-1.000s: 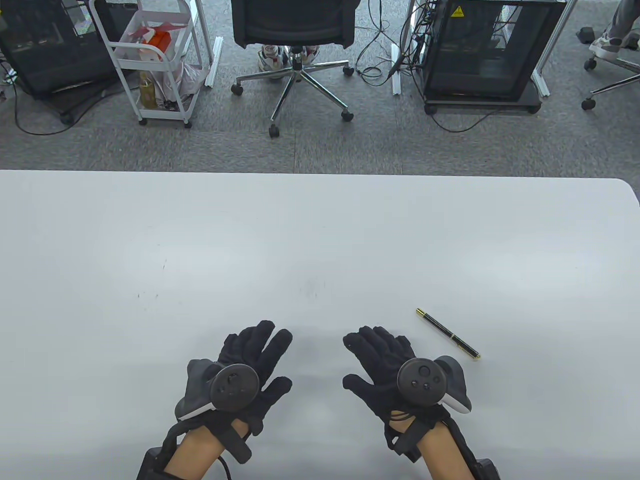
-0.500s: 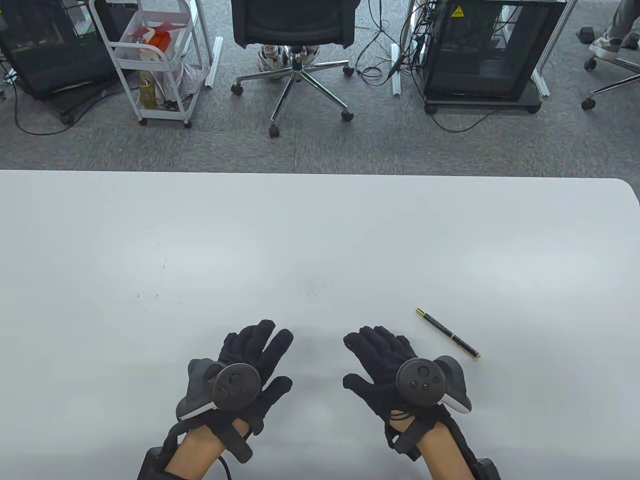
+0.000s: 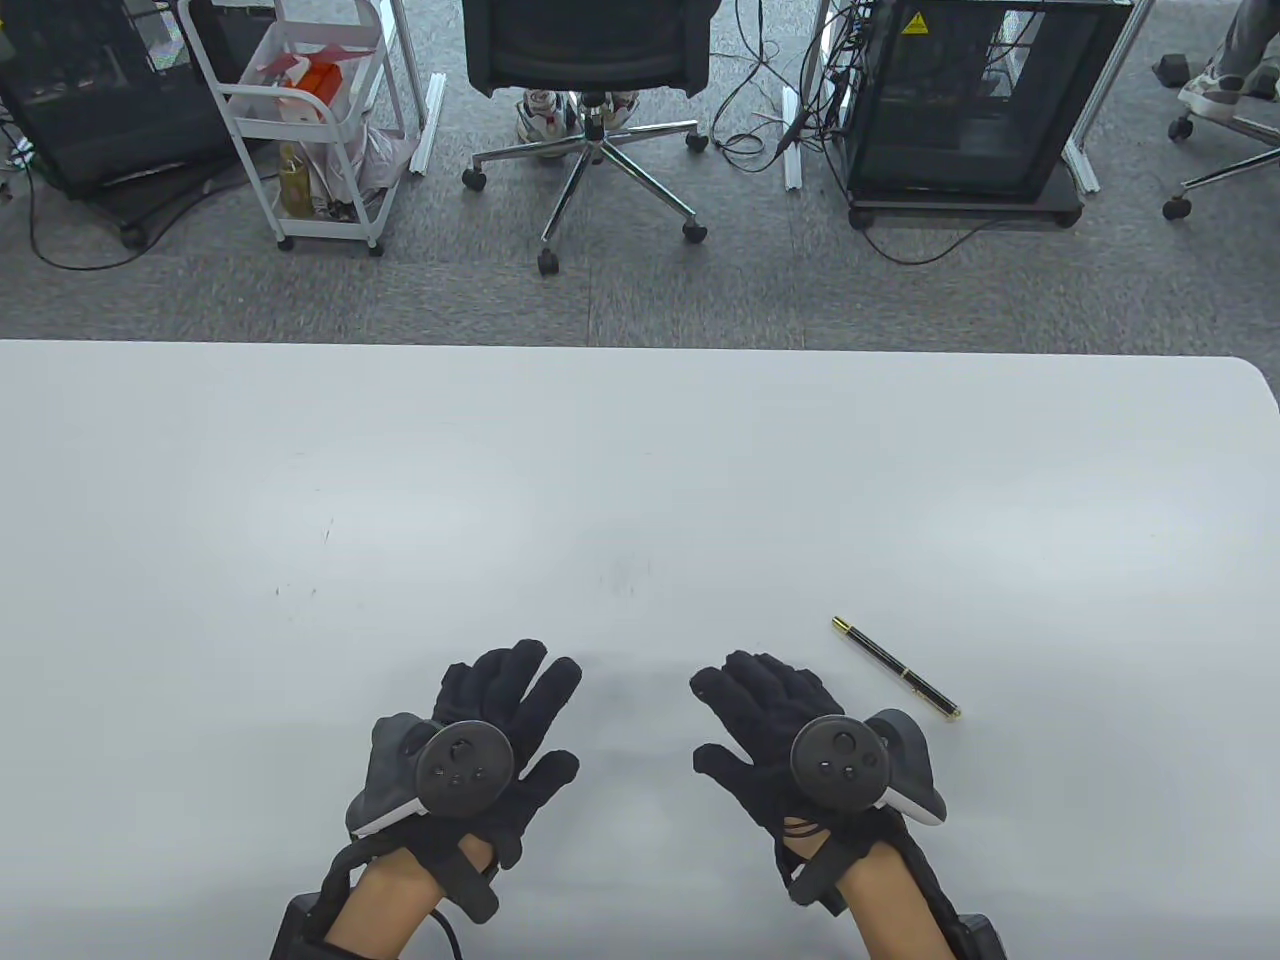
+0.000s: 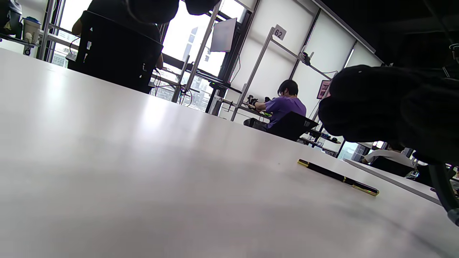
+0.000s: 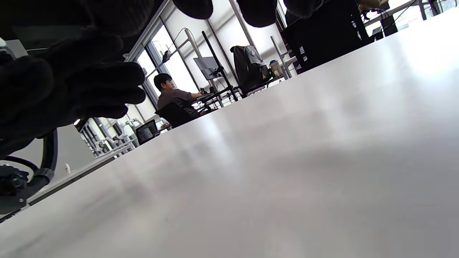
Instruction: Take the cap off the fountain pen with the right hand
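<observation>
I see both hands empty, fingers spread: left hand (image 3: 490,735), right hand (image 3: 790,735). The capped pen (image 3: 896,668) lies untouched on the surface (image 3: 640,480). I would steady the barrel, then pull the cap straight off.

The pen (image 3: 896,668) is too small in the table view to show where cap meets barrel; the left wrist view shows a gold band partway along the pen (image 4: 337,177), but not which end is the cap. The right wrist view does not show the pen at all. The bottom edge of the table view cuts off both forearms. In the wrist views the left hand (image 4: 391,107) and right hand (image 5: 68,89) are dark, blurred shapes cropped by the frame edges. Whether either palm touches the worktop (image 3: 640,480) cannot be told.
</observation>
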Demonstrator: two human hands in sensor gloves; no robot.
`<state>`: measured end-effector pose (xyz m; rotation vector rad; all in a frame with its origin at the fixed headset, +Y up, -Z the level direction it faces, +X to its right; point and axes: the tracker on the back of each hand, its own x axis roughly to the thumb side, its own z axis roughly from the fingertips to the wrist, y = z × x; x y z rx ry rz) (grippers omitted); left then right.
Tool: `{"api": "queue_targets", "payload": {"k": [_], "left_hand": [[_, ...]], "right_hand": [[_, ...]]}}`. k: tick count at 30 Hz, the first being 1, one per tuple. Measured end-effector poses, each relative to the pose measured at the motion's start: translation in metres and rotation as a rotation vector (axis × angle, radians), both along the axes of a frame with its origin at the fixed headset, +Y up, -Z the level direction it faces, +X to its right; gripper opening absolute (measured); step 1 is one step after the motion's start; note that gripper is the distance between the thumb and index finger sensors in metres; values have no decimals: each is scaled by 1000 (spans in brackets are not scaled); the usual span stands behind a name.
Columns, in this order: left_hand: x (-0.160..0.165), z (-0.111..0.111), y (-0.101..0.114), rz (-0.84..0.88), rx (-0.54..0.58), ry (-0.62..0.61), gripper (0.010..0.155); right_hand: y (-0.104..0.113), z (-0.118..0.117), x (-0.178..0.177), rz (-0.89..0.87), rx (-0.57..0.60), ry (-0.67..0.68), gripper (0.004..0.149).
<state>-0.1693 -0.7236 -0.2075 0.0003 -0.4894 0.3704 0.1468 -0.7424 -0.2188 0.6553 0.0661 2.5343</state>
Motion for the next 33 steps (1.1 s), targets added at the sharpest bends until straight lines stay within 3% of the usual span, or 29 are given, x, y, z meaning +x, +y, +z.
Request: {"api": "queue_targets", "payload": {"k": [7, 11, 14, 20, 33], "left_hand": [[0, -1, 2, 7, -1, 9, 76], [-1, -2, 1, 1, -2, 23, 76], [-2, -1, 0, -11, -3, 21, 76], [0, -1, -2, -41, -14, 18, 76], [-5, -4, -1, -27, -32, 83, 75]], "right_hand": [[11, -17, 59, 197, 101, -332, 64], [6, -22, 91, 305, 72, -523, 62], [-7, -24, 113, 391, -13, -622, 59], [-31, -24, 133, 460, -168, -669, 58], [-41, -32, 111, 655, -150, -651, 52]]}}
